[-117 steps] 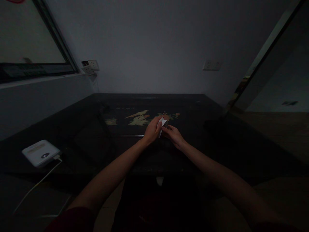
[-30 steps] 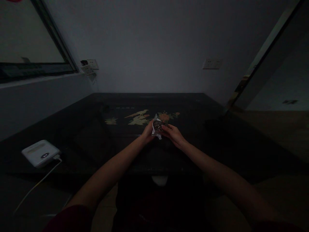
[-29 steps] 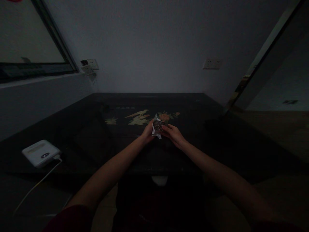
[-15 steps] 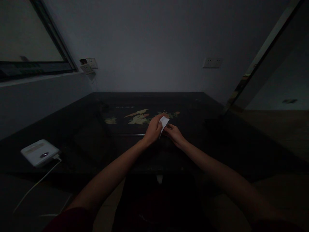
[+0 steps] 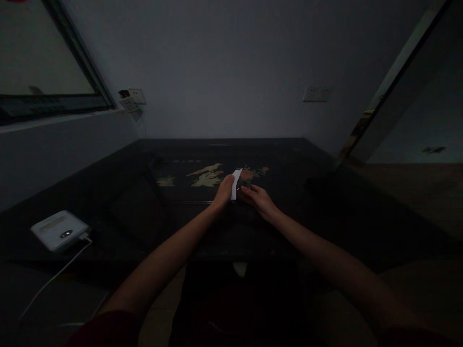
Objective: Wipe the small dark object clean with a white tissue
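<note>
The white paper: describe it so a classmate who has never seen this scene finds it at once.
Find the dark table, then the left hand over it. The paper is the thin white strip it holds, unlike the dark, glinting object at the right hand.

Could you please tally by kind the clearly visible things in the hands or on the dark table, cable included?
Thin white paper-like sheet, in the left hand: 1
Dark shiny object, shape unclear, in the right hand: 1
White boxy device, rounded corners: 1
Thin white cable: 1
Total: 4
</note>
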Demonstrator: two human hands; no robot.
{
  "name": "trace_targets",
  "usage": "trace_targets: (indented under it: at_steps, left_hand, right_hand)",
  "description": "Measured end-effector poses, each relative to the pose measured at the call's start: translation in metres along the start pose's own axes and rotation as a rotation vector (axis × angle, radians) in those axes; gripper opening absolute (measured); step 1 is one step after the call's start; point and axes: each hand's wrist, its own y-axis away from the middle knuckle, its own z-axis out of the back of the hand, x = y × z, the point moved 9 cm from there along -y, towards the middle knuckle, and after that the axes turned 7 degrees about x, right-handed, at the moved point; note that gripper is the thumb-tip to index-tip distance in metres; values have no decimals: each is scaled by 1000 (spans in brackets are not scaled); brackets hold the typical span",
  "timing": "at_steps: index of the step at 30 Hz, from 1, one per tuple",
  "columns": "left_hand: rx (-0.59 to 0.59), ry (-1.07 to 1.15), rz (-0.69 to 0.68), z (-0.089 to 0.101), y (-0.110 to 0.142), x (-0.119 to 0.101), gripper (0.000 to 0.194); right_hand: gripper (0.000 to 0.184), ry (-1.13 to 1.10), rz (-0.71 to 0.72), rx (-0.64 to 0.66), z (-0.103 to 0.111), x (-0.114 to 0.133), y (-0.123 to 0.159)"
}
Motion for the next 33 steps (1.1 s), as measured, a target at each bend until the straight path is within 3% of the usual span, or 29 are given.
trace_targets:
  at_steps: [6,13,16,19,27,30,33]
  left_hand:
    - [-19,243,197,0,-4,30,22]
    - [-5,223,195,-1,-7,30,22]
    - [-29,97,50,2,-5,13,20]
    - [23,-131,-170,-5,4,-13,17]
    - [149,-747,-562,-33,31,-46,39]
    - [176,-856,-626,-39,34,-48,42]
    - [129,-836,-583,-34,30,-46,41]
  right_hand:
    - [30,-13,-2,7,-2,3,1]
    - [34,-6,7,10,-2,4,2]
    - [34,3,-3,1,0,3,1]
    - [33,29,-11,-6,2,1,1]
    - [38,111,16,-25,8,-2,-3]
    - [37,100,9,-32,9,-4,-3]
    - [37,85,11,-16,6,-2,-2]
